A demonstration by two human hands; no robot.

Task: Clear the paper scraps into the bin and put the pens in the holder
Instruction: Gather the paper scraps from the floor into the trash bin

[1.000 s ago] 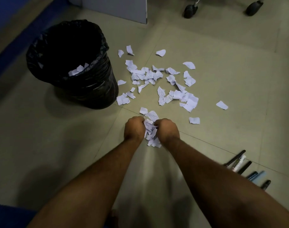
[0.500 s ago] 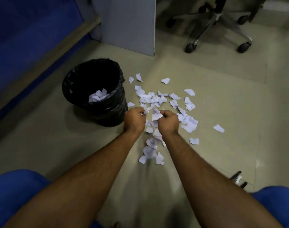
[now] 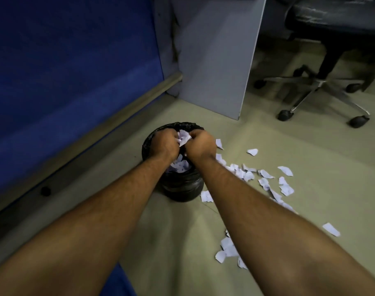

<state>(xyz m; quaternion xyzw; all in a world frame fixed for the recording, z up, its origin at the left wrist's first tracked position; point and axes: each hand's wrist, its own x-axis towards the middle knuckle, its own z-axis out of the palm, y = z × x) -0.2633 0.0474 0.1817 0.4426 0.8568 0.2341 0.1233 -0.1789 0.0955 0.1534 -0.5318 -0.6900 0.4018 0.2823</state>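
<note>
Both of the person's bare arms reach forward over the bin (image 3: 182,189), a small round one lined with a black bag, standing on the pale floor (image 3: 310,157) close to the foot of the blue partition (image 3: 75,82) and just in front of a grey panel (image 3: 214,60). The left hand (image 3: 164,142) and the right hand (image 3: 201,144) are pressed together above the bin's mouth, fingers curled tight into loose fists, and between them they pinch a bunch of held scraps (image 3: 184,137) whose white edges poke up out of the gap. Down inside the bin, between the 2 wrists, a layer of binned scraps (image 3: 180,166) shows against the black liner. On the floor to the right of the bin lies the rest of the mess: loose scraps (image 3: 267,178) scattered in a band running from beside the bin out toward the right, with 1 piece touching the bin's base and a smaller cluster nearer the person under the right forearm. The pens and the holder are not in sight from here. Off in the far right corner stands an office chair (image 3: 323,82) on a 5-star wheeled base, well apart from the bin.
</note>
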